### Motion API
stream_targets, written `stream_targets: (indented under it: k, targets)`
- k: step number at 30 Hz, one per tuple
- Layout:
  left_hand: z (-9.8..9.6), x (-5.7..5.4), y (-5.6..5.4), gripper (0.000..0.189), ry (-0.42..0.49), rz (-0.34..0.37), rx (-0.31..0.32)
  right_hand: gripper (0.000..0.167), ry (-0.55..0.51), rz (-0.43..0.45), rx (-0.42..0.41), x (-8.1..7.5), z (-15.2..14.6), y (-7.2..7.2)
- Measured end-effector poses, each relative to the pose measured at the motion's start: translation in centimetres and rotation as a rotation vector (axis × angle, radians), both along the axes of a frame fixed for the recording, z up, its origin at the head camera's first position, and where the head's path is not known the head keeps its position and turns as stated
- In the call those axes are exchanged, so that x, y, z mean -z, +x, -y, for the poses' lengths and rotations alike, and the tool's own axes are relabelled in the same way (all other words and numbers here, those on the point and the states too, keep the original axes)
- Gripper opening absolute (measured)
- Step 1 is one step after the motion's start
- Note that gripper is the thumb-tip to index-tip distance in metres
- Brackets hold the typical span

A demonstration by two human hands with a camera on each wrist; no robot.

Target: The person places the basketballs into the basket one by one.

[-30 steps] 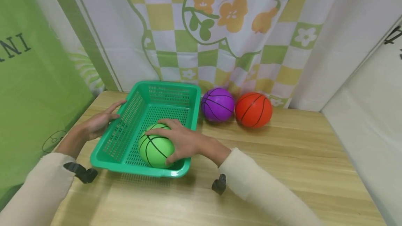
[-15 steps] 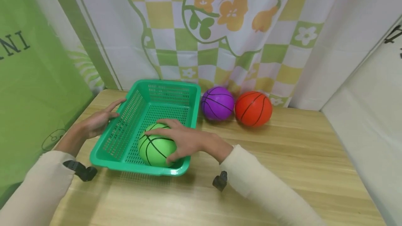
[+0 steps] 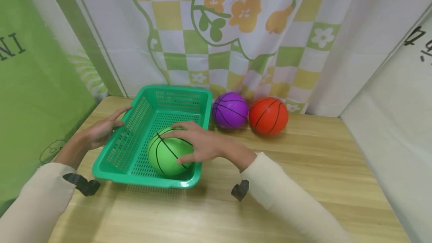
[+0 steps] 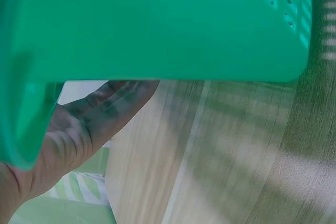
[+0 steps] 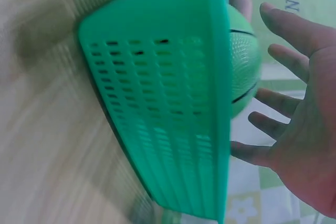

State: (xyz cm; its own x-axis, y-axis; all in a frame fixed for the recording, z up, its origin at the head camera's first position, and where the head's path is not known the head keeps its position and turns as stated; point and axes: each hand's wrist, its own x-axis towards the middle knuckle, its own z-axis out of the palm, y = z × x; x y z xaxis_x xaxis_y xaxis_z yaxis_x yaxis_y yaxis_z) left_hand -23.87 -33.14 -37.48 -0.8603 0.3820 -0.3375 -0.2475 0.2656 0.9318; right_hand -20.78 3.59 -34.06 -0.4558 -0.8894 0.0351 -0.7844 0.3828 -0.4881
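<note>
Toward 4 o'clock inside the green basket point(image 3: 141, 179) sits the green ball point(image 3: 165, 160), the right hand point(image 3: 204, 144) spread over it, contact unclear. Near 9 o'clock the left hand point(image 3: 101, 130), fingers extended, touches the rim. Outside, between 2 and 3 o'clock, sit 2 balls: purple ball point(image 3: 230, 110), red ball point(image 3: 269, 116).

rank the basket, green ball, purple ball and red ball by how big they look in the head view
Basket
Green ball, nearer the camera than the others
Red ball and purple ball: too alike to rank
</note>
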Motion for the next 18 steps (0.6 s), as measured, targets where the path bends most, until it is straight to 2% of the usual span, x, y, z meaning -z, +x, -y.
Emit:
stream_targets:
  k: [9, 18]
  targets:
    - [0.0, 0.0, 0.1, 0.062, -0.013, 0.011, -0.013, 0.068, -0.066, -0.008, 0.117, -1.2, -3.5, -0.7]
    - [0.1, 0.1, -0.1, 0.061, -0.004, -0.005, 0.011, 0.065, -0.156, -0.037, 0.162, -0.8, -7.5, -1.7]
